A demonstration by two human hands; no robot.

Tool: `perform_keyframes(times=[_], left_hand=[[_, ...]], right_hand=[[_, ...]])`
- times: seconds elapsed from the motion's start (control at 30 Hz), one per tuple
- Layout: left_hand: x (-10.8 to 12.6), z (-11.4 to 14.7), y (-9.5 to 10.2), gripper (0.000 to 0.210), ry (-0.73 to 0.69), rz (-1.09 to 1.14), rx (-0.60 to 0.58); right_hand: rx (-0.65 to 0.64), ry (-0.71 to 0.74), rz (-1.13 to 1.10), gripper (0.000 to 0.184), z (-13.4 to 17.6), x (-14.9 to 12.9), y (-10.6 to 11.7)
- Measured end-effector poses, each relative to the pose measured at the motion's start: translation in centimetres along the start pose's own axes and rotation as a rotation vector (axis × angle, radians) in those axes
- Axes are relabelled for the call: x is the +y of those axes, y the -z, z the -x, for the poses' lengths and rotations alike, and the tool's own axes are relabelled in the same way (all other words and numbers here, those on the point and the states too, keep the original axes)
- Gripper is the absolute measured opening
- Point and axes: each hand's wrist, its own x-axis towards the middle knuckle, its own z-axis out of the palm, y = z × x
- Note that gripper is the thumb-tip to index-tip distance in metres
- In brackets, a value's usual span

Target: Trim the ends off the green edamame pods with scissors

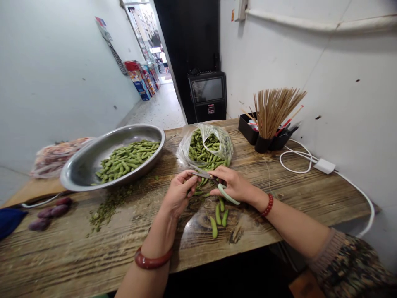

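My right hand [231,182] is closed around scissors [222,191] with pale green handles. Their blades point left, to the fingertips of my left hand [181,190]. The left thumb and fingers are pinched together at the blade tips; whatever they hold is too hidden to make out. Just beyond both hands sits a clear plastic bag [182,150] full of green edamame pods [201,149]. Several loose edamame pods [218,214] lie on the wooden table below my right hand. To the left, a wide steel basin [77,167] holds a heap of edamame pods [128,159].
Small green trimmings [107,209] are scattered beside the basin. Purple-red oval items [51,212] lie at the left, near a plastic-wrapped bundle [58,155]. At the right stand a black holder with thin sticks [276,111] and a white cable [350,178] along the wall.
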Motion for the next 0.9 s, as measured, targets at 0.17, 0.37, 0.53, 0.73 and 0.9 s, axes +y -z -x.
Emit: perform_keyframes(times=[0.17, 0.37, 0.53, 0.73, 0.9], left_hand=[[-0.06, 0.06, -0.06, 0.027, 0.003, -0.026, 0.029], [-0.05, 0.10, 0.07, 0.028, 0.004, -0.033, 0.037], [0.02, 0.05, 0.45, 0.027, 0.022, -0.014, 0.032], [0.24, -0.04, 0.77, 0.026, 0.036, -0.014, 0.017], [0.48, -0.03, 0.80, 0.023, 0.041, 0.000, 0.040]], right_hand=[[-0.005, 0.021, 0.018, 0.057, -0.01, -0.18, 0.13], [0.005, 0.050, 0.024, 0.053, -0.02, 0.00, 0.20], [-0.031, 0.044, 0.066, 0.049, -0.08, -0.18, 0.40], [-0.061, 0.049, 0.062, 0.047, -0.13, -0.27, 0.67], [-0.064, 0.016, 0.080, 0.047, -0.07, -0.48, 0.66]])
